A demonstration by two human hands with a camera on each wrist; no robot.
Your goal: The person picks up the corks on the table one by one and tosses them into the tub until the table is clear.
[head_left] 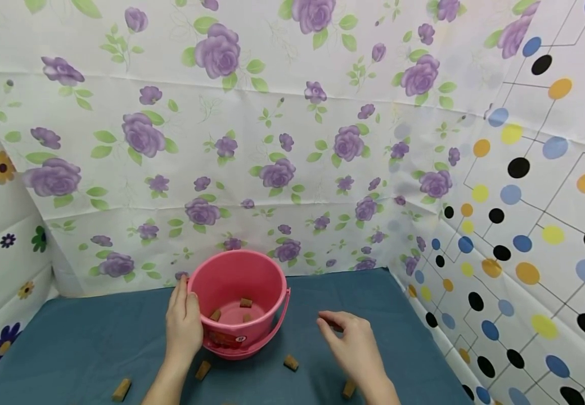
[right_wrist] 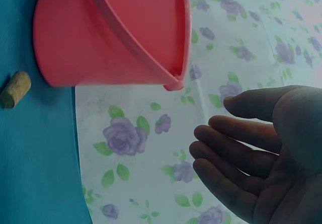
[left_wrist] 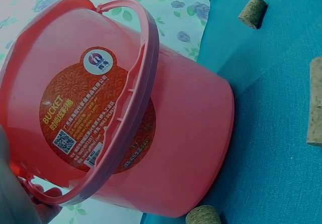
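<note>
A pink bucket (head_left: 239, 332) stands on the blue cloth, its handle (left_wrist: 143, 73) hanging down against its front. My left hand (head_left: 183, 320) rests on the bucket's left side at the rim, fingers straight along the outside. Inside the bucket lie several corks (head_left: 246, 302). To the right of the bucket, my right hand (head_left: 350, 343) hovers above the cloth, apart from the bucket. The right wrist view shows its fingers (right_wrist: 236, 156) relaxed and slightly bent, with nothing between them. One cork (head_left: 291, 362) lies on the cloth between the bucket and this hand.
More corks lie on the cloth: one cork (head_left: 203, 370) before the bucket, another cork (head_left: 122, 389) at front left, and a third cork (head_left: 349, 388) beside the right wrist. A flowered sheet (head_left: 171, 169) hangs behind; a dotted sheet (head_left: 540, 270) borders the right.
</note>
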